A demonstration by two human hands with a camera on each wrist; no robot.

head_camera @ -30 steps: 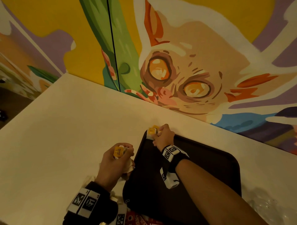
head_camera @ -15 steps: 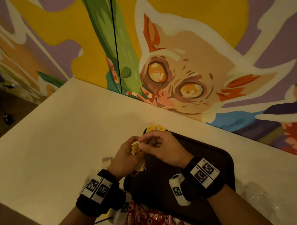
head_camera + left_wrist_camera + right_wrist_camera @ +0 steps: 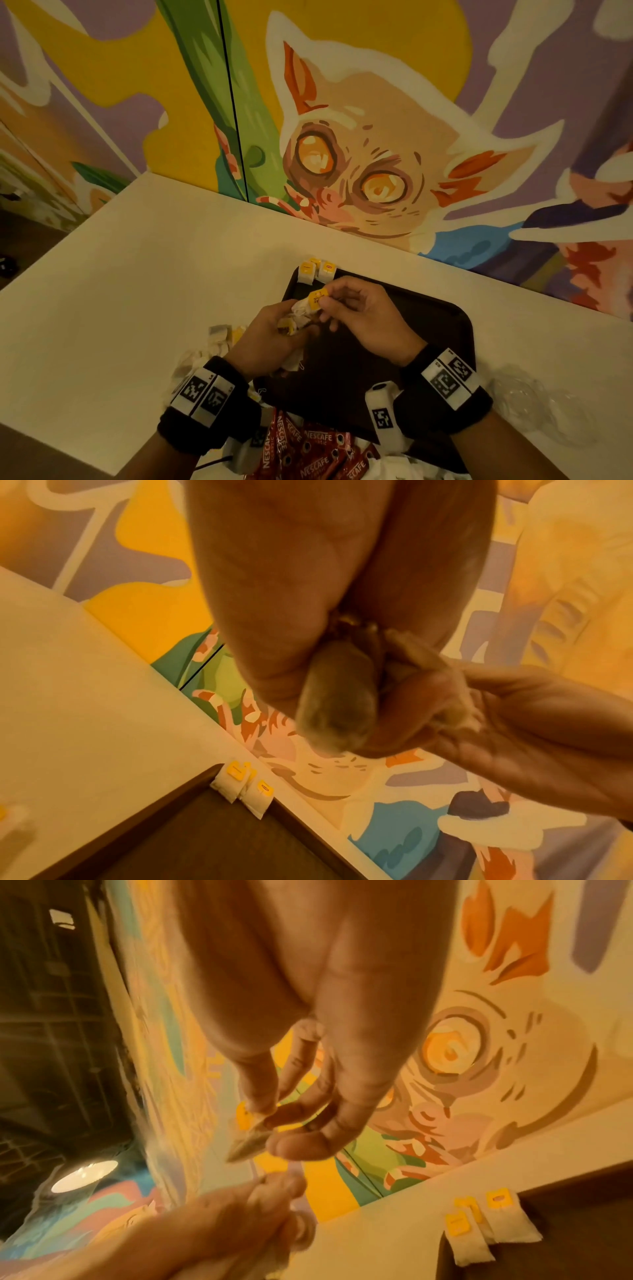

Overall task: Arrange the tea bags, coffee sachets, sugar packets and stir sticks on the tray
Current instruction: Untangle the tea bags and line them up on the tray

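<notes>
A dark brown tray (image 3: pixel 428 329) lies on the cream table against the mural wall. Three white tea bags with yellow tags (image 3: pixel 315 270) (image 3: pixel 245 785) (image 3: pixel 479 1229) lean in the tray's far left corner. Over the tray's left edge my left hand (image 3: pixel 274 329) grips a bunch of tea bags (image 3: pixel 294 320). My right hand (image 3: pixel 356 308) pinches one yellow-tagged tea bag (image 3: pixel 317 298) (image 3: pixel 251 1137) at the top of that bunch. Red Nescafe coffee sachets (image 3: pixel 308 448) lie at the tray's near edge.
More loose tea bags (image 3: pixel 219 337) lie on the table left of the tray, partly hidden by my left wrist. Clear crumpled plastic (image 3: pixel 534 401) sits right of the tray. The painted wall runs close behind the tray.
My right hand left the tea bags in the tray's far corner, came back to my left hand and took hold of a tea bag from the bunch.
</notes>
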